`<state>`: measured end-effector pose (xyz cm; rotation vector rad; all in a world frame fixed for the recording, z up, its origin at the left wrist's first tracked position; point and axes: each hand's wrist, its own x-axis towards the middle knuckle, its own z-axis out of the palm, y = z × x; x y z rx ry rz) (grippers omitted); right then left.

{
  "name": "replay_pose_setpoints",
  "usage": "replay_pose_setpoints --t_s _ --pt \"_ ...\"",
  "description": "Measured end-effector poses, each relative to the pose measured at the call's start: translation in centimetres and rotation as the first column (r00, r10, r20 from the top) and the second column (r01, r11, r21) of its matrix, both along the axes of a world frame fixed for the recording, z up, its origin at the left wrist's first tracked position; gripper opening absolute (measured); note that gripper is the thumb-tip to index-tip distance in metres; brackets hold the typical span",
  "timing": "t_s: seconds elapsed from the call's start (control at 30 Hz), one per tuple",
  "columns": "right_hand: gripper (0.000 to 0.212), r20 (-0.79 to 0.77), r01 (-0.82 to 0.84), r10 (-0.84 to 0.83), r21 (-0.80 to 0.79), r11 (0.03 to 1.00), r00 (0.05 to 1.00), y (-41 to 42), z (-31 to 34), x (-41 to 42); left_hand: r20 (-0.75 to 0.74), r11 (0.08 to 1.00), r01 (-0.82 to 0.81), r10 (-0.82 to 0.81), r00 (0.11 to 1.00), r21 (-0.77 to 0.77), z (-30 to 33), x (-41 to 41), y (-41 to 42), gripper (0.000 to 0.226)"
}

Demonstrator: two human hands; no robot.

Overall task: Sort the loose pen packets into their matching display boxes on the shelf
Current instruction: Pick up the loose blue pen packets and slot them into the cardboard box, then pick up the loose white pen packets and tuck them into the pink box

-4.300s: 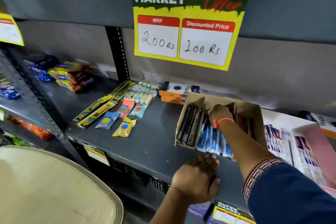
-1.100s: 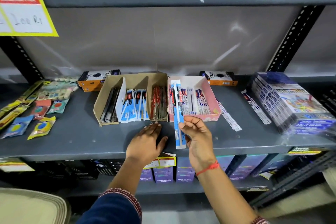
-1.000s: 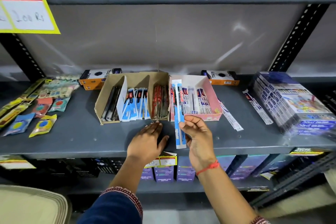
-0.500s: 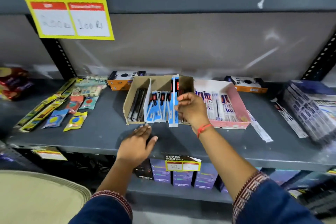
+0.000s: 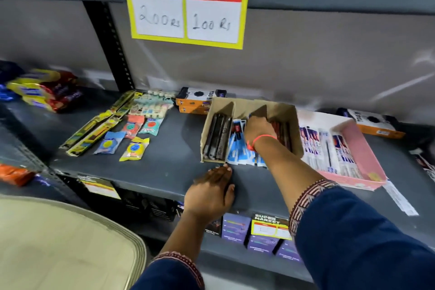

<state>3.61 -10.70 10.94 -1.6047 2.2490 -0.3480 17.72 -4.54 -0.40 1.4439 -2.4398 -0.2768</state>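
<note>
Right now the right hand [image 5: 257, 128] is down inside the brown box [image 5: 277, 110], in its middle section among the blue pen packets [image 5: 237, 154]; the fingers are curled and buried among the packets, so whether they grip one I cannot tell. The step in hand looks like settling a blue packet with its own kind. The left hand [image 5: 211, 192] lies flat and open on the front of the shelf [image 5: 164, 167], holding nothing, just before the box's near corner.

Next, I'd judge, the right hand must lift clear without dragging packets out, then go for another stray. A loose white packet [image 5: 400, 198] lies on the shelf edge, right of the pink box [image 5: 367, 155], which holds white-and-blue packets. Dark pens [image 5: 217, 138] fill the brown box's left section. The right forearm crosses the box front, hiding part of it.
</note>
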Motion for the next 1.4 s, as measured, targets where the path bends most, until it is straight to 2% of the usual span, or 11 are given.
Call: replay_pose_setpoints --t_s 0.37,0.5,0.63,0.77,0.87,1.03,1.1,1.2,1.23,1.3,1.4 --pt "0.042 -0.230 -0.083 0.100 0.085 0.993 0.968 -0.6 -2.1 0.0 0.016 1.000 0.021 -0.021 1.000 0.021 0.0 0.1 -0.1 0.050" --pt "0.038 -0.275 -0.131 0.113 -0.045 0.990 0.955 0.0 -0.4 -0.1 0.022 0.999 0.035 -0.035 0.999 0.012 0.0 0.1 -0.2 0.051" --pt "0.033 -0.286 -0.101 0.048 -0.171 0.980 0.957 2.0 1.1 -2.3 0.034 0.999 0.001 0.000 0.999 -0.036 0.0 -0.4 0.1 0.064" --pt "0.031 -0.330 -0.053 -0.052 -0.300 0.953 0.943 4.7 0.8 -5.8 0.087 0.997 -0.063 0.066 0.994 -0.043 0.0 -1.8 1.1 0.055" --pt "0.034 -0.299 0.019 -0.143 -0.381 0.924 0.943 6.6 0.1 -8.6 0.118 0.999 -0.017 0.021 0.993 -0.039 0.1 -3.4 2.1 0.054" --pt "0.039 -0.175 0.225 -0.324 -0.428 0.875 0.930 9.4 -1.2 -13.1 0.142 0.980 0.199 -0.196 0.970 -0.009 0.4 -7.5 3.7 0.056" --pt "0.037 -0.095 0.328 -0.420 -0.483 0.812 0.902 10.3 -1.8 -15.0 0.153 0.967 0.255 -0.252 0.956 0.001 0.4 -9.2 4.4 0.070" --pt "0.037 0.055 0.497 -0.575 -0.573 0.651 0.816 12.0 -2.6 -18.2 0.165 0.945 0.326 -0.325 0.931 0.020 0.3 -11.8 5.2 0.087" --pt "0.039 0.104 0.549 -0.606 -0.563 0.618 0.789 12.5 -2.8 -19.3 0.156 0.937 0.349 -0.349 0.924 0.028 0.3 -12.6 5.4 0.086" --pt "0.040 0.155 0.628 -0.646 -0.481 0.612 0.748 13.4 -3.5 -21.3 0.155 0.917 0.399 -0.396 0.905 0.013 0.7 -14.2 5.7 0.083" --pt "0.037 0.135 0.659 -0.647 -0.240 0.713 0.750 13.8 -4.8 -23.6 0.187 0.876 0.482 -0.476 0.859 0.015 1.1 -16.7 6.1 0.095"
